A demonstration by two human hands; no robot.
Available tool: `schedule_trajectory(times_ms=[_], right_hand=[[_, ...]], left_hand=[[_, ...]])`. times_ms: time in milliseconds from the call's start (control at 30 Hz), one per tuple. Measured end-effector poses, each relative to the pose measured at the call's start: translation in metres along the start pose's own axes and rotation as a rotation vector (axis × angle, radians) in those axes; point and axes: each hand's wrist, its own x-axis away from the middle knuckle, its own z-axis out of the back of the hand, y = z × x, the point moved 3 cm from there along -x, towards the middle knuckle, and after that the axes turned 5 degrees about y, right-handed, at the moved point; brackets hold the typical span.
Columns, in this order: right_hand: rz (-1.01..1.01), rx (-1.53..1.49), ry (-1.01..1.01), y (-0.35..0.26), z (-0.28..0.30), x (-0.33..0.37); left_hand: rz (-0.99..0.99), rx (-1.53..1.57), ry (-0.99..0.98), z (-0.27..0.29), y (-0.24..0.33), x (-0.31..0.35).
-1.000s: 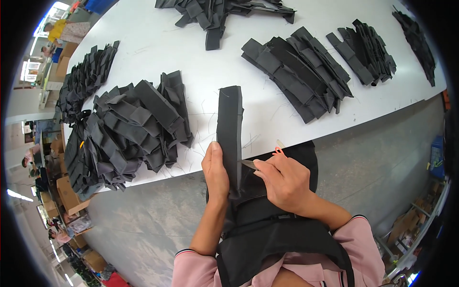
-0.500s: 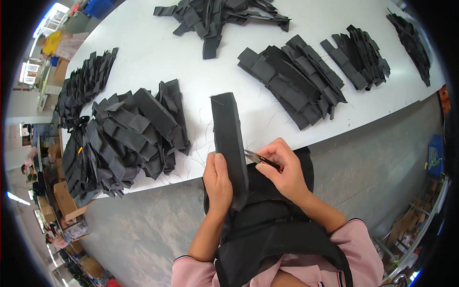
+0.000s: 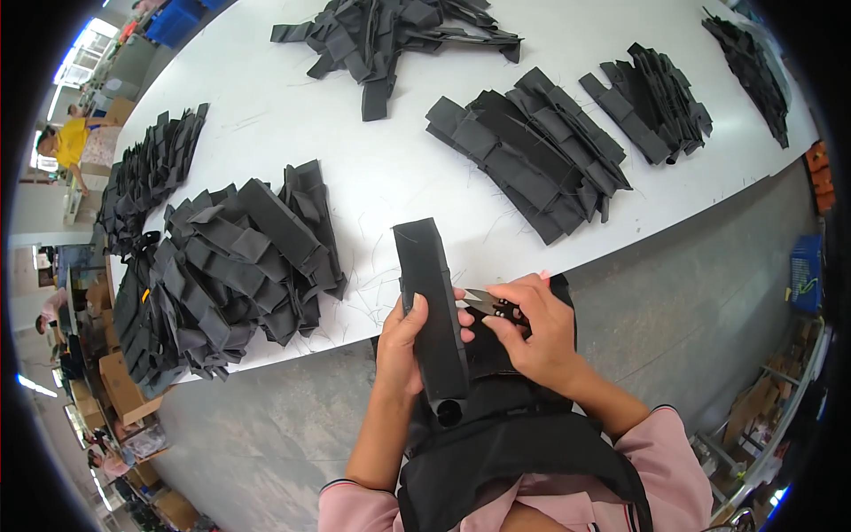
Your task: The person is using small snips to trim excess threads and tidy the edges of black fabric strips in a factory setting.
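Observation:
A long, flat black fabric piece (image 3: 431, 306) stands nearly upright over the table's near edge, its lower end by my black apron (image 3: 532, 443). My left hand (image 3: 403, 346) is closed round it, thumb on the front and fingertips showing past its right edge. A dark round spot shows just below its lower end. In my right hand (image 3: 542, 332) is a pair of thread snips (image 3: 489, 303), gripped between thumb and fingers. The pointed blades face left, close to the fingertips of my left hand. Whether they touch the fabric I cannot tell.
Heaps of similar black pieces lie on the white table (image 3: 372, 168): a big heap (image 3: 239, 266) at left, a bundle (image 3: 532, 155) at right, others farther back. Loose threads are scattered near the edge. A blue crate (image 3: 805, 273) stands at far right. A person in yellow (image 3: 71, 142) is at far left.
The fabric piece has come down and nearer to me, and my left fingertips now show past its right edge. The snips' blades look wider apart. The person in yellow is more visible.

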Motion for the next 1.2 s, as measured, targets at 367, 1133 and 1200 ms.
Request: schedule_trajectory(times_ms=[367,1133,1200], right_hand=[[0.126,0.164,-0.029,0.003,-0.004,-0.014],[-0.112,-0.405,-0.085,-0.004,-0.028,-0.024],[-0.038,-0.416,-0.123,0.004,-0.037,-0.026]], left_hand=[[0.034,-0.04,0.041,-0.009,0.0,0.009],[0.02,0.029,-0.072,-0.019,0.006,0.022],[0.082,0.0,-0.096,-0.022,0.004,0.025]])
